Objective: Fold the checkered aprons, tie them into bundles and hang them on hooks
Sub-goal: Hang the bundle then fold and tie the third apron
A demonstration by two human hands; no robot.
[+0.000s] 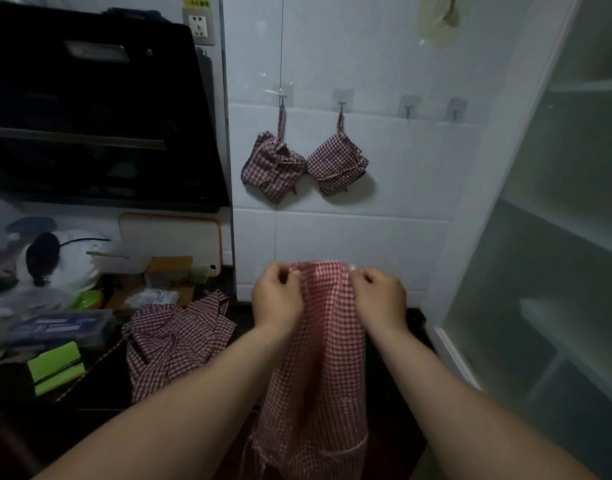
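A white tiled wall (367,237) rises behind the dark worktop (398,427). Over the worktop the left hand (277,299) and right hand (379,296) pinch the top edge of a red apron (318,368). A crumpled apron (173,337) lies on it, and bundles (273,168) hang from hooks (341,103) above.

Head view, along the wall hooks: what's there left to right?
Clear adhesive hook carrying a dark plaid apron bundle → second hook carrying a red gingham apron bundle → bare third hook → bare fourth hook.
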